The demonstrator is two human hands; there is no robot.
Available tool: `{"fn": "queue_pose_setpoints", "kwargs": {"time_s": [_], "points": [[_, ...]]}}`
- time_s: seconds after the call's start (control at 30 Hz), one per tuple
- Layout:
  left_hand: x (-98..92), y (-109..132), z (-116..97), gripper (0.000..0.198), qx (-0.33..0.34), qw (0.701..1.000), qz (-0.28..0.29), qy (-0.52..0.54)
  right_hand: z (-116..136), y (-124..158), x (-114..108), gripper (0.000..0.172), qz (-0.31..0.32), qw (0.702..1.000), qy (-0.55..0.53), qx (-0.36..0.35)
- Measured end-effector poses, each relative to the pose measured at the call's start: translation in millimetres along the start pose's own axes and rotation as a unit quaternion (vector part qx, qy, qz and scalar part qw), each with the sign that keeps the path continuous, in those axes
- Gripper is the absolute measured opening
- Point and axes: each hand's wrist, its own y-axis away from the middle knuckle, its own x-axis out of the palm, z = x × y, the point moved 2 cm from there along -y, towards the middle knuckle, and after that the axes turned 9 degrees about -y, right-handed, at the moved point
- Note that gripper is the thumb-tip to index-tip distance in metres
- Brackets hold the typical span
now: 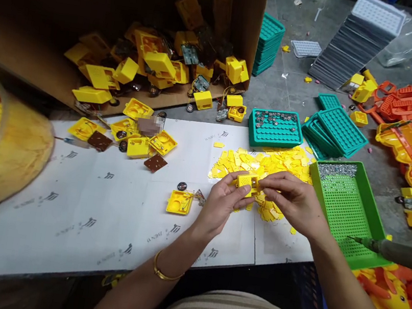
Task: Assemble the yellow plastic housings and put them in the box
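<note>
My left hand [220,203] is closed round a small yellow plastic housing [244,182] with a grid of holes in its face. At the housing's right side, the fingertips of my right hand [295,201] are pinched together by a small shiny spot; what they hold is too small to make out. Beneath both hands spreads a pile of flat yellow plastic pieces [282,162]. To the left lies an open yellow housing [178,203] with wires, beside a small round dark part [182,186].
Behind the pile stands a teal tray [274,138] with round metal parts. A green basket [366,186] holding small metal parts is on the right, with a screwdriver-like tool [389,250] above it. A cardboard box [24,47] and yellow tub [25,143] stand left.
</note>
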Motion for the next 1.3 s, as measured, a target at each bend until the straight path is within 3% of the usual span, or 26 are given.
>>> {"fn": "queue_pose_setpoints", "kwargs": {"time_s": [0.33, 0.47, 0.57, 0.67, 1.03, 1.17, 1.3], "points": [[-0.6, -0.7, 0.6, 0.039, -0.014, 1.0, -0.007, 0.006, -16.1, -6.8, 5.8, 0.013, -0.058, 0.988, -0.126, 0.071], [-1.4, -3.4, 2.2, 0.028, -0.054, 0.997, 0.022, 0.041, -18.2, -5.6, 4.4, 0.018, -0.039, 0.98, -0.164, 0.103], [-1.9, -5.3, 5.0, 0.02, -0.084, 0.993, 0.038, 0.067, -14.4, -5.7, 1.5, 0.018, -0.045, 0.992, -0.099, 0.06], [-1.4, -4.5, 6.5, 0.027, -0.092, 0.994, 0.041, 0.049, -10.2, -7.6, -0.7, 0.014, -0.053, 0.998, -0.014, -0.003], [1.0, 4.9, 2.0, 0.043, 0.0, 0.999, -0.009, -0.045, -3.4, -3.7, 4.6, 0.003, -0.05, 0.996, 0.06, -0.049], [1.1, 5.6, 3.5, 0.045, 0.001, 0.998, -0.011, -0.068, -1.5, -4.0, 5.0, 0.005, -0.013, 0.991, 0.129, -0.029], [0.8, 6.8, 4.6, 0.045, 0.003, 0.994, 0.002, -0.109, -4.6, -10.5, 0.5, 0.006, 0.025, 0.991, 0.126, 0.048]]}}
